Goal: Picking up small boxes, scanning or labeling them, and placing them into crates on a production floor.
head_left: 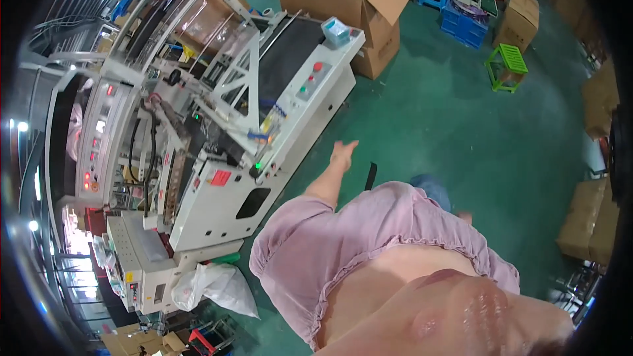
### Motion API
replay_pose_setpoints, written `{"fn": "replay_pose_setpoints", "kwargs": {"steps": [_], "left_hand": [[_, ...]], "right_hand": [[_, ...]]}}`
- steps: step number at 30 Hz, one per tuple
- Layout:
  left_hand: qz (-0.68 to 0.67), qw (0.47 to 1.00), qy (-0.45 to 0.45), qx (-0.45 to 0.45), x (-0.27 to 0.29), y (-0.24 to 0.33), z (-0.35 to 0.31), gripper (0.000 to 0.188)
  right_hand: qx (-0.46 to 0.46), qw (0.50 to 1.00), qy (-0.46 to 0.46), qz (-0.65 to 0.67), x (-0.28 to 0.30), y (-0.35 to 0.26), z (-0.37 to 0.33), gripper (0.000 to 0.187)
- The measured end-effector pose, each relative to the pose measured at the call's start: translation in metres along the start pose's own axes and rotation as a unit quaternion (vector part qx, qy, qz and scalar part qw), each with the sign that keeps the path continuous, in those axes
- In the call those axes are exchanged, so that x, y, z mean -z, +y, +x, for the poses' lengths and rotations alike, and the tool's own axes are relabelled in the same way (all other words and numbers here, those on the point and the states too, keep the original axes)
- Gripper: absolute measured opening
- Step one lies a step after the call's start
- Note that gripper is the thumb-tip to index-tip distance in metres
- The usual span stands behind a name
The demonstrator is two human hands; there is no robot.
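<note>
My left hand (pixel 342 154) hangs at my left side over the green floor, its fingers stretched out and apart with nothing in them. Nearest to it is the white packaging machine (pixel 290 151), though a gap of floor lies between them. A small patch of skin at the edge of my pink top appears to be part of my right hand (pixel 465 216). Its fingers are hidden, and I cannot make out whether it holds anything. On the machine's far end sits a clear, blue-tinted wrapped pack (pixel 336 31), beyond the reach of both hands.
Behind the machine stands an open cardboard carton (pixel 374 43) filled with bluish packs. Farther right are a blue crate (pixel 463 25), a green stool (pixel 508 66) and a closed carton (pixel 517 18). A white plastic bag (pixel 221 288) lies by the machine's near end. Boxes (pixel 587 217) line the right.
</note>
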State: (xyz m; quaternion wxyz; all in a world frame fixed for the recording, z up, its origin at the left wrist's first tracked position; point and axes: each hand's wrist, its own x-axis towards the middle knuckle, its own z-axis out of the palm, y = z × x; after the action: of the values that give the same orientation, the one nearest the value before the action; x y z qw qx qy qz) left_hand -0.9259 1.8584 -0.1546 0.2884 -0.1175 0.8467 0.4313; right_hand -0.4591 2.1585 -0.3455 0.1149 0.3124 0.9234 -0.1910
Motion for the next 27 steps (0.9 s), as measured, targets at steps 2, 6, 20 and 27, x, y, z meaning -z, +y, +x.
{"fn": "replay_pose_setpoints", "kwargs": {"steps": [2,6,20,27], "left_hand": [[-0.067,0.994,0.049,-0.069,-0.007,0.079,0.068,0.101],[-0.031,0.963,0.217,-0.155,-0.033,0.258,0.145,0.118],[-0.506,0.833,0.205,-0.083,-0.018,0.332,0.258,0.074],[-0.592,0.765,0.139,-0.21,-0.01,0.353,0.255,0.057]], "right_hand": [[-0.06,0.967,0.212,0.131,-0.033,0.012,0.036,0.03],[-0.083,0.982,0.136,0.106,0.023,0.067,0.181,0.032],[0.273,0.912,0.092,0.293,0.45,-0.313,0.713,0.025],[0.268,0.765,-0.465,0.355,0.463,-0.591,0.673,0.04]]}}
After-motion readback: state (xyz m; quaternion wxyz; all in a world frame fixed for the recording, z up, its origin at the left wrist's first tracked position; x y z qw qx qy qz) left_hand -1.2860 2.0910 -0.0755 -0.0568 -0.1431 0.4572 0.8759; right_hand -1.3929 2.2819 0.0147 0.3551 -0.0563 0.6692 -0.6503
